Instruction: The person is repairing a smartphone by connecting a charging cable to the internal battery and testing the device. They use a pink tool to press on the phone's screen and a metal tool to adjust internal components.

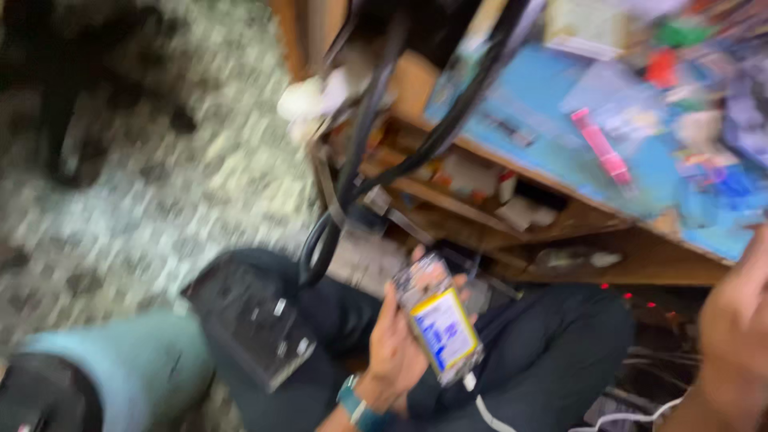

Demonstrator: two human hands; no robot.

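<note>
Presently, an opened phone body point(438, 326), its back cover off and a yellow-edged battery with a blue-and-white label facing up, is lying in the left hand point(396, 348) over the person's lap; the fingers are curling round its left edge and the thumb side is steadying it, so the exposed face is turning toward the wearer, a hold that appears meant for viewing the inside; the frame is blurring, so finer parts are not showing. The right hand point(732, 340) is hanging at the right edge, apart from the phone body, and its grip cannot be told. A teal wristband point(352, 400) is sitting on the left wrist. A black boxy device point(252, 316) is resting on the left knee, with black cables point(360, 160) running up from it. A cluttered blue-topped wooden bench point(576, 160) is standing just ahead, its shelves within reach.
</note>
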